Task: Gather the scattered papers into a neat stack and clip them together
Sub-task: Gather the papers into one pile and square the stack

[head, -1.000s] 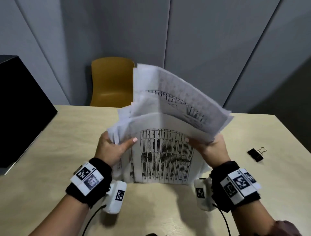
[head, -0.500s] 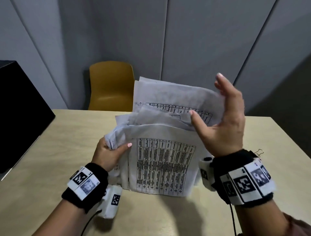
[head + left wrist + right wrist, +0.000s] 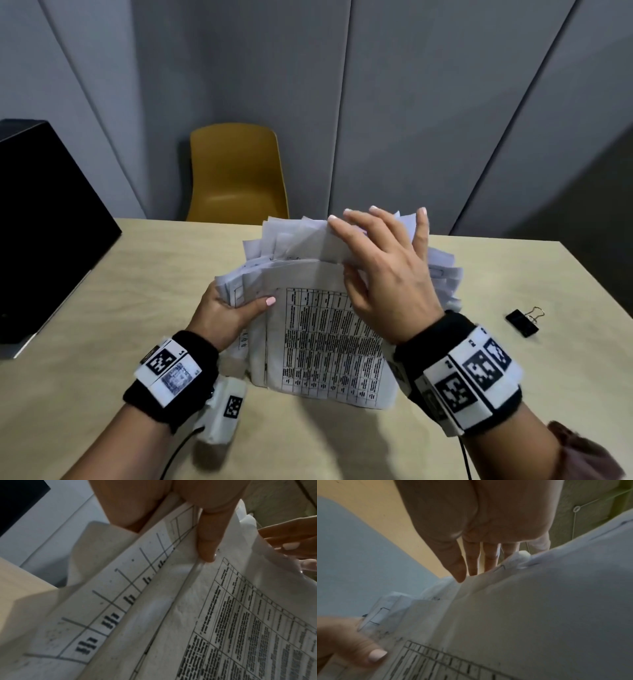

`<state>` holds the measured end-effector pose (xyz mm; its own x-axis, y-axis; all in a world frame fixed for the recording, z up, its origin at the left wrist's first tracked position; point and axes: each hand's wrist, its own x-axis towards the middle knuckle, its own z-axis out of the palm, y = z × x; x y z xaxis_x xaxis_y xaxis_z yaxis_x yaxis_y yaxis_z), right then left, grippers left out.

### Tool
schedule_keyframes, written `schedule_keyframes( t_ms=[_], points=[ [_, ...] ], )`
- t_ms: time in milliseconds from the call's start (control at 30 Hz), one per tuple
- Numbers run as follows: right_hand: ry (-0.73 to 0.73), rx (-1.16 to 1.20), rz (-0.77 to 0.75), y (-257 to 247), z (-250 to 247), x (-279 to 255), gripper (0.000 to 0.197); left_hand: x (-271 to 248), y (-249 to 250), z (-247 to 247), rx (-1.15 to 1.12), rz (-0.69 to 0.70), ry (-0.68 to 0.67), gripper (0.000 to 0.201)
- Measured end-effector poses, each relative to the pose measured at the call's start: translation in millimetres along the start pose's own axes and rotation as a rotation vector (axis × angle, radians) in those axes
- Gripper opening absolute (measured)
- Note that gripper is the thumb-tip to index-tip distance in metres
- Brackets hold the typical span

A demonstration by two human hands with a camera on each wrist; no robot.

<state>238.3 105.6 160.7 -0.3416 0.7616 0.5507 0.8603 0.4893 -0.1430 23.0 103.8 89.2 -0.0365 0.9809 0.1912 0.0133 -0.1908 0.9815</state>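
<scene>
Pinching the left edge of the papers (image 3: 318, 329) at frame centre, the left hand (image 3: 226, 313) keeps them upright on the table (image 3: 102, 291); the right hand (image 3: 383, 270), fingers straight, presses their top edges, probably to level them; the clip (image 3: 522, 322) waits at right

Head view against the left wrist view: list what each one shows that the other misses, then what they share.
Only the head view shows the black binder clip lying on the table to the right of the papers, the yellow chair behind the table, and the uneven top edges of the sheets.

Only the left wrist view shows the printed table lines up close, under the thumb.

Both show the papers, the left hand gripping their left edge, and the right hand with straight fingers at their top.
</scene>
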Motion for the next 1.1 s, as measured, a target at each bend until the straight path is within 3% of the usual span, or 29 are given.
schedule_keyframes(
  t_ms=[133, 233, 300, 400, 467, 567, 633, 767, 867, 933, 1033, 1100],
  points=[
    [-0.028, 0.003, -0.062, 1.5, 5.4, -3.6, 0.066, 1.6, -3.9, -2.5, 0.053, -0.006, 0.025, 0.055],
    [0.074, 0.011, 0.061, 25.1, 4.9, -12.1, 0.103, 3.0, -9.2, -6.0, 0.080, -0.037, 0.066, 0.045],
    [0.125, 0.256, 0.225, 52.7, 7.3, -25.0, 0.126, 4.1, -12.0, -10.3, 0.104, -0.054, 0.097, 0.031],
    [-0.044, 0.872, 0.441, 85.7, 17.5, -44.4, 0.142, 5.0, -13.9, -13.8, 0.090, -0.060, 0.085, 0.028],
    [-0.201, 1.087, 0.487, 96.0, 27.4, -48.3, 0.132, 6.4, -12.8, -13.4, 0.085, -0.064, 0.070, 0.028],
    [-0.251, 1.100, 0.494, 97.4, 36.6, -44.2, 0.064, 9.0, -11.3, -8.3, 0.124, -0.076, 0.117, 0.028],
    [-0.187, 1.026, 0.494, 89.5, 38.0, -38.6, 0.039, 10.2, -7.9, -1.2, 0.144, -0.066, 0.200, 0.022],
    [0.045, 0.985, 0.475, 83.7, 29.8, -30.4, 0.040, 15.6, 4.1, 9.9, 0.129, 0.009, 0.297, 0.020],
    [-0.094, 1.057, 0.468, 82.3, 28.8, -35.6, 0.040, 17.5, 1.0, 8.9, 0.142, 0.002, 0.225, 0.025],
    [-0.222, 0.960, 0.501, 81.0, 41.5, -42.5, 0.035, 13.0, -4.1, 11.2, 0.132, -0.058, 0.123, 0.025],
    [-0.059, 0.816, 0.623, 85.7, 60.1, -42.5, 0.016, 10.9, -7.4, 10.1, 0.143, -0.109, 0.073, 0.025],
    [0.050, 0.801, 0.642, 88.1, 61.6, -40.5, 0.014, 12.0, -8.2, -2.6, 0.140, -0.124, 0.063, 0.033]
  ],
)
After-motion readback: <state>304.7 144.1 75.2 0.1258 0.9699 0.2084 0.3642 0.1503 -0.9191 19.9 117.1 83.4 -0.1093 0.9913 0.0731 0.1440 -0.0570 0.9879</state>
